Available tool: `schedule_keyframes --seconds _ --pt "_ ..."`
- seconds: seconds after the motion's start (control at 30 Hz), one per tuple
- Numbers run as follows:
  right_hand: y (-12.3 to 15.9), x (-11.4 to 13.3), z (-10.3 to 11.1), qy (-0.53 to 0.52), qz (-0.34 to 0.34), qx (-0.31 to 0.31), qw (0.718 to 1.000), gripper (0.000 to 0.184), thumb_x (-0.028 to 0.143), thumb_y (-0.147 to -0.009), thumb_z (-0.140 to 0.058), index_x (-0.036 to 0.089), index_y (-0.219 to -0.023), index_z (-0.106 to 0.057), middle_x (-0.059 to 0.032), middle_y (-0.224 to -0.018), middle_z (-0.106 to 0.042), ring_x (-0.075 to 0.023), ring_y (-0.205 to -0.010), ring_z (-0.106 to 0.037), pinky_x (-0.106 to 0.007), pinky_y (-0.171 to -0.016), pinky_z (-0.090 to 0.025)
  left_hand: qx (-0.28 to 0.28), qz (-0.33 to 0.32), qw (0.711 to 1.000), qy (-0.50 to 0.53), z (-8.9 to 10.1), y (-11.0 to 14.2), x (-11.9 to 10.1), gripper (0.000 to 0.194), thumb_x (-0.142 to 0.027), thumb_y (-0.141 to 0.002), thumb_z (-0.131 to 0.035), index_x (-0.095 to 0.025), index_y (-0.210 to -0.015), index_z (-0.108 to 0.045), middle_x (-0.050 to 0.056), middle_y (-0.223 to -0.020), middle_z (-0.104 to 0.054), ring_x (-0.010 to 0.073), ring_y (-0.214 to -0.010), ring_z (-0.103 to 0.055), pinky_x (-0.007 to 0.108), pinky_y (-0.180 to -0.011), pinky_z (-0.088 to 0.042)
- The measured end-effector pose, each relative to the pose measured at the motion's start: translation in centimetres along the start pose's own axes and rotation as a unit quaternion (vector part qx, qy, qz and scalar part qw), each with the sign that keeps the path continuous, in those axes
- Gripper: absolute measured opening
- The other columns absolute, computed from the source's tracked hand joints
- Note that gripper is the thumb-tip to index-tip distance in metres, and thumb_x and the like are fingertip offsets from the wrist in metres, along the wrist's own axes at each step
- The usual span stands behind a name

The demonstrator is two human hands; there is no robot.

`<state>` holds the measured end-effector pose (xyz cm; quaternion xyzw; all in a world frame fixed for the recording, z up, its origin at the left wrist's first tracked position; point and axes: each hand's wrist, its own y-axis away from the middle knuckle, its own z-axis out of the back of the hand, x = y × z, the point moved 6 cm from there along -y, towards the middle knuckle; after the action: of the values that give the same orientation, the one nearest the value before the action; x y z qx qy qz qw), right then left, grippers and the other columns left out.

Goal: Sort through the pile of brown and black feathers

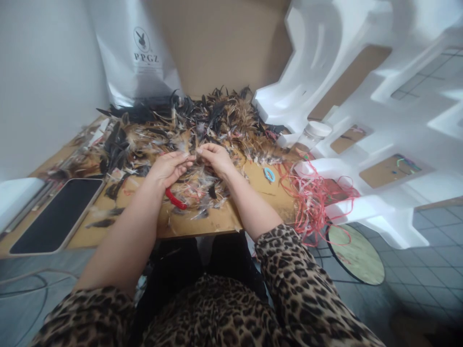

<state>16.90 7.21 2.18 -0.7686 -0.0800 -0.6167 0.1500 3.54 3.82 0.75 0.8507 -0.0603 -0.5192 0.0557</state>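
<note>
Two bare hands worked close together over a brown table [262,195], near the middle of its width and set back from the near edge. The left hand [169,168] had its thumb and forefinger together on a thin piece [197,147], its other fingers curled below. The right hand [215,158] pinched the same piece between thumb and forefinger. The piece looked like a slim feather; its long axis seemed to run away from the person, toward the far edge, but blur hid its exact ends.

A clear jar [311,137] with a white lid stood near the far right corner; what it held could not be made out. Toward the far left, a large white bag [139,62] stood upright, printed with a rabbit's head and "PPGZ"; its inside was out of sight.

Loose feathers [231,113], black, brown and tan, were heaped along the far side, with pale scraps scattered nearer the hands. A curved red band [175,198] lay just beside the left wrist, toward the near edge. A small blue ring [269,174] lay to the right of the hands. Tangled pink strings [313,207] spilled over the right edge, against white molded pieces [318,62] with cut-out openings. Near the left edge lay a dark-screened phone [58,215], slanting from the near left corner inward and away. A round, pale green top [356,254] showed lower down, beyond the near right corner.
</note>
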Motion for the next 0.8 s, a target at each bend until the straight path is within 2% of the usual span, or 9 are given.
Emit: schedule_keyframes --seconds 0.13,0.2,0.33,0.5,0.6,0.8 --pt "0.4 0.4 -1.1 -0.019 0.030 0.016 0.999 0.033 0.040 -0.059 -0.073 0.015 -0.071 -0.056 0.0053 -0.056 -0.054 -0.0043 -0.052 -0.045 -0.018 -0.052 -0.035 0.061 0.060 0.995 0.043 -0.9 0.3 0.8 0.010 -0.003 -0.077 -0.056 -0.008 -0.078 -0.064 0.009 -0.074 -0.069 0.0054 -0.052 -0.060 0.010 -0.043 -0.046" --pt "0.5 0.3 -1.4 -0.020 0.040 0.021 0.999 0.033 0.041 -0.061 -0.072 0.015 -0.073 -0.056 0.0045 -0.060 -0.056 -0.0051 -0.055 -0.048 -0.018 -0.055 -0.036 0.060 0.083 0.992 0.073 -1.1 0.6 1.0 0.012 -0.002 -0.078 -0.055 -0.009 -0.078 -0.064 0.007 -0.070 -0.067 0.0043 -0.050 -0.058 0.009 -0.043 -0.045" --pt "0.4 0.3 -1.3 -0.010 0.070 0.012 0.997 0.030 0.040 -0.063 -0.070 0.016 -0.073 -0.056 0.0055 -0.062 -0.053 -0.0040 -0.055 -0.042 -0.018 -0.054 -0.034 0.042 0.122 0.984 0.121 -1.2 0.9 1.2 0.010 -0.003 -0.079 -0.054 -0.009 -0.077 -0.063 0.004 -0.065 -0.063 0.0018 -0.047 -0.055 0.005 -0.040 -0.041" --pt "0.4 0.4 -1.3 0.010 0.067 0.000 0.998 0.032 0.042 -0.061 -0.070 0.016 -0.073 -0.056 0.0049 -0.066 -0.052 -0.0049 -0.059 -0.042 -0.018 -0.055 -0.035 0.057 0.134 0.978 0.148 -1.4 1.0 1.2 0.008 -0.004 -0.079 -0.057 -0.010 -0.075 -0.061 0.001 -0.062 -0.058 0.0002 -0.047 -0.052 0.004 -0.040 -0.040" --pt "0.4 0.1 -1.3 -0.003 0.046 -0.007 0.999 0.034 0.044 -0.060 -0.071 0.016 -0.076 -0.057 0.0047 -0.065 -0.053 -0.0048 -0.058 -0.043 -0.018 -0.053 -0.034 0.047 0.104 0.984 0.133 -1.1 0.6 1.0 0.009 -0.003 -0.077 -0.058 -0.010 -0.072 -0.060 0.001 -0.061 -0.058 0.0002 -0.047 -0.052 0.004 -0.042 -0.041" --pt "0.2 -1.4 -0.7 -0.047 -0.037 -0.042 0.997 0.039 0.046 -0.059 -0.073 0.016 -0.080 -0.060 0.0035 -0.065 -0.057 -0.0039 -0.054 -0.047 -0.016 -0.048 -0.033 -0.011 -0.056 0.998 0.038 -0.1 -0.2 -0.4 0.006 -0.005 -0.071 -0.063 -0.008 -0.067 -0.062 0.004 -0.064 -0.064 0.0029 -0.050 -0.056 0.009 -0.046 -0.044"
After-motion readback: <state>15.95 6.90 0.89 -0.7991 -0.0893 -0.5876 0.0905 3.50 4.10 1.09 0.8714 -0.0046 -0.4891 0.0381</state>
